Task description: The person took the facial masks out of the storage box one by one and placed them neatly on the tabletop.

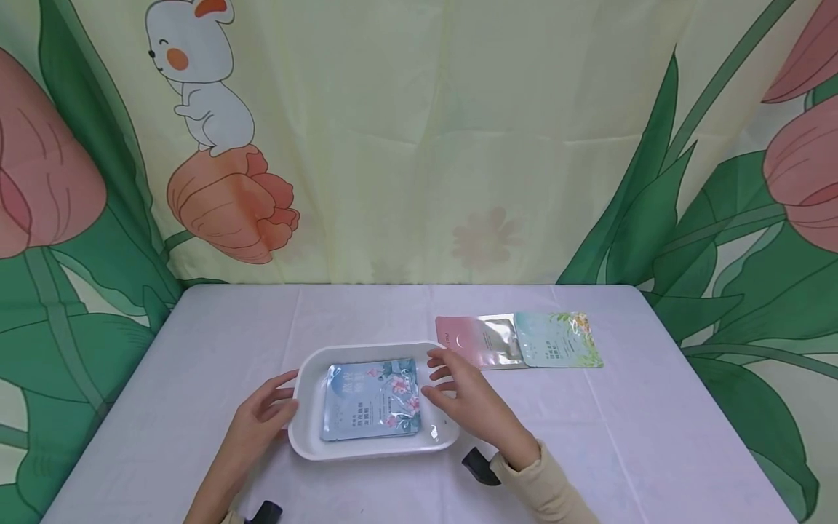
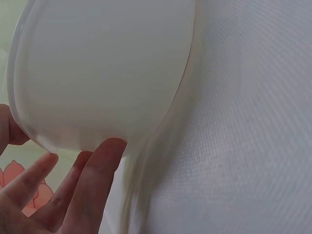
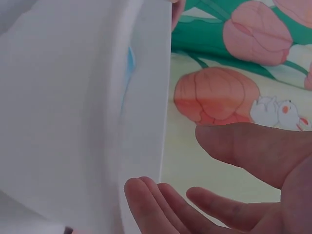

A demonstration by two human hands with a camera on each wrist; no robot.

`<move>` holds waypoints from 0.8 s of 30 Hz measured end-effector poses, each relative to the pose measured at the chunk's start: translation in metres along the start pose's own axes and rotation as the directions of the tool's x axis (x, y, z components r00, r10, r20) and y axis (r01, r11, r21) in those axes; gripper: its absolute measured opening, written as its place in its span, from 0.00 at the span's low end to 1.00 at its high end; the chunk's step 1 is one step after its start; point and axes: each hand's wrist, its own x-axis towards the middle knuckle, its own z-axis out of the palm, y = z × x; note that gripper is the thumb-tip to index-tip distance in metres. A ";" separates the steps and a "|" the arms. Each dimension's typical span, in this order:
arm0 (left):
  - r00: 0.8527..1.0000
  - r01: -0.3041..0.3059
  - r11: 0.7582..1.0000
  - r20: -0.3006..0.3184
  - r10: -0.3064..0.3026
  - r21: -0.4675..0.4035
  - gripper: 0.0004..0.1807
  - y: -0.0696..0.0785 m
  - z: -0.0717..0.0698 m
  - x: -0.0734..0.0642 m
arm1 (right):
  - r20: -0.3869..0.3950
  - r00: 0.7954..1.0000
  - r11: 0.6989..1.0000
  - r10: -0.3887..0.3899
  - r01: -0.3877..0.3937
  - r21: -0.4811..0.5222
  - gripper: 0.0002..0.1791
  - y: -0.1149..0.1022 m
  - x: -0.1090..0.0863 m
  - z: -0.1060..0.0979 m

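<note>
A white rectangular tray (image 1: 308, 437) with rounded corners lies toward the table's front. In it lies a flat blue face mask packet (image 1: 372, 400) with pink flowers; only a blue corner of this packet (image 3: 130, 63) shows in the right wrist view. My left hand (image 1: 258, 415) holds the tray's left end. In the left wrist view, that hand's fingertips (image 2: 105, 156) touch the tray's outer side (image 2: 107, 73) and one digit is at its rim. My right hand (image 1: 468, 393) is at the tray's right end, with fingers spread and nothing held between them.
Behind the tray's right end lie a pink and silver packet (image 1: 481, 342) and a green-blue packet (image 1: 558, 340), side by side. A white cloth (image 1: 641, 451) covers the table. A printed curtain (image 1: 419, 145) hangs behind the table's far edge.
</note>
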 end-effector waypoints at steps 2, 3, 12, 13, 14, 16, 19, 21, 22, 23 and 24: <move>1.000 0.000 1.000 0.000 0.000 0.002 0.30 0.000 0.000 0.000 | 0.008 1.000 1.000 0.000 0.000 -0.012 0.28 -0.001 0.000 0.004; 1.000 0.001 1.000 0.000 -0.001 0.001 0.29 0.001 0.000 0.000 | 0.010 1.000 1.000 0.004 -0.004 -0.018 0.28 -0.001 0.000 0.006; 1.000 0.007 1.000 0.004 -0.007 -0.006 0.30 0.001 0.000 -0.001 | -0.009 1.000 0.998 0.009 -0.009 -0.059 0.28 -0.003 -0.002 0.022; 1.000 0.008 1.000 0.004 -0.008 -0.007 0.30 0.001 0.000 -0.001 | -0.009 1.000 0.998 0.017 -0.017 -0.063 0.29 -0.003 -0.002 0.023; 1.000 0.009 1.000 0.004 -0.009 -0.007 0.30 0.000 0.000 -0.001 | -0.006 1.000 0.998 0.024 -0.025 -0.065 0.29 -0.004 -0.002 0.024; 1.000 0.008 1.000 0.004 -0.008 -0.002 0.30 0.000 0.000 -0.001 | 0.002 0.999 0.997 0.035 -0.035 -0.066 0.30 -0.005 -0.002 0.026; 1.000 0.005 1.000 0.004 -0.005 0.006 0.30 0.000 0.000 -0.001 | 0.012 0.999 0.996 0.049 -0.048 -0.076 0.31 -0.006 -0.002 0.029; 1.000 0.001 1.000 0.004 -0.001 0.008 0.31 0.000 0.000 -0.001 | 0.019 0.998 0.994 0.056 -0.054 -0.092 0.32 -0.006 -0.002 0.030; 1.000 0.001 1.000 0.003 -0.001 0.007 0.30 0.000 0.000 -0.001 | 0.022 0.998 0.993 0.058 -0.056 -0.103 0.33 -0.007 -0.002 0.031; 1.000 0.001 1.000 0.002 -0.001 0.007 0.30 0.001 0.000 -0.001 | 0.026 0.998 0.992 0.061 -0.057 -0.116 0.33 -0.007 -0.002 0.032; 1.000 0.002 1.000 0.001 -0.002 0.005 0.30 0.001 0.000 -0.001 | 0.030 0.997 0.990 0.065 -0.061 -0.127 0.34 -0.007 -0.002 0.033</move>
